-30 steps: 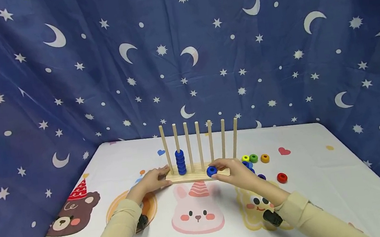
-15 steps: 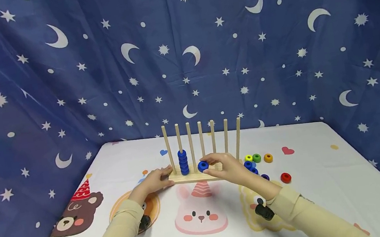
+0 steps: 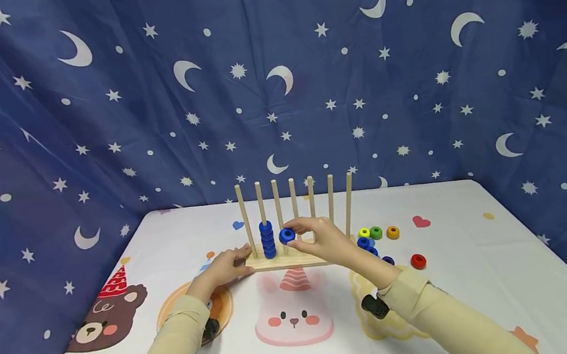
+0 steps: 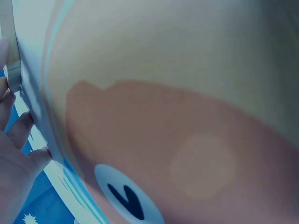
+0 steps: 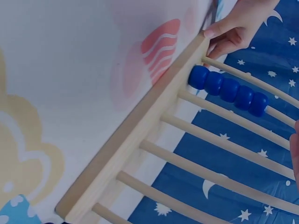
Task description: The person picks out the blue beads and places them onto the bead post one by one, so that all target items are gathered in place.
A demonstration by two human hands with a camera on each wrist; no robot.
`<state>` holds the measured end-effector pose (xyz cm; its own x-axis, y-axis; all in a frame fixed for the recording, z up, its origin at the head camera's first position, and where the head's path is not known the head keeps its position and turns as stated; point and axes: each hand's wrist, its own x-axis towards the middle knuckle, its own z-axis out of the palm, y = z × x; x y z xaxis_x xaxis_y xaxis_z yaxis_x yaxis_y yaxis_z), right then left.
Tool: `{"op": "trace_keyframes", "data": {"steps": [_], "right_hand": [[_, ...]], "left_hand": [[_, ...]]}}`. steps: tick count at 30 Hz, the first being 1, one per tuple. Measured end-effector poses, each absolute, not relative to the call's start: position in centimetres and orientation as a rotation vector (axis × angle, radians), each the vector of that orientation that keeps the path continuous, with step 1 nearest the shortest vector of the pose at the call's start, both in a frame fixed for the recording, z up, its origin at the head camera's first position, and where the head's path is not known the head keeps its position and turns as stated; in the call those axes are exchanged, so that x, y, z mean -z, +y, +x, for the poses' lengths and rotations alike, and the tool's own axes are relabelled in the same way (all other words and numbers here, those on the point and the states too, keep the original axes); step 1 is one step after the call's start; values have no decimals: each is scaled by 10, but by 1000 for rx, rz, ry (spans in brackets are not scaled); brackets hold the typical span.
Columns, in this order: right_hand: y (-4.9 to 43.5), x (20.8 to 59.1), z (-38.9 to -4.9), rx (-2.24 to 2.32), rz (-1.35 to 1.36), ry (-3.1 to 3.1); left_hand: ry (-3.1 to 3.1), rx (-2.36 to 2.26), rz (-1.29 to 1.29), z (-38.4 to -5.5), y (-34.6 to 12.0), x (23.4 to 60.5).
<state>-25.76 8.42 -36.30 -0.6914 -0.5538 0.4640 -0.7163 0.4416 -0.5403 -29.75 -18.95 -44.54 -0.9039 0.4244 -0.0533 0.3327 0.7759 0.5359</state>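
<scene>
A wooden bead stand (image 3: 301, 260) with several upright rods lies across the table in the head view. Several blue beads (image 3: 267, 240) are stacked on its second rod from the left, also seen in the right wrist view (image 5: 229, 89). My right hand (image 3: 323, 240) pinches one loose blue bead (image 3: 287, 235) between thumb and fingers, in front of the third rod and below its top. At the stand's left end, my left hand (image 3: 223, 269) holds the base, thumb at the front edge and fingers round the end. The other rods carry no beads.
Right of the stand lie loose beads: a yellow bead (image 3: 364, 232), a green bead (image 3: 376, 233), an orange bead (image 3: 393, 232), a red bead (image 3: 418, 261) and several blue beads (image 3: 363, 243). A starry blue curtain (image 3: 272, 84) rises behind the white printed tablecloth (image 3: 460, 273).
My right hand has carried the blue bead left and upward, from before the right-hand rods to the third rod. The left hand keeps its place on the base.
</scene>
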Motion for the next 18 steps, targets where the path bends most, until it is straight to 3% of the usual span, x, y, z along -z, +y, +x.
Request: {"op": "trace_keyframes", "data": {"steps": [18], "right_hand": [[63,346,-263,-1118,1129,-2370]], "left_hand": [[2790,-847,579,-296,-190,445]]}}
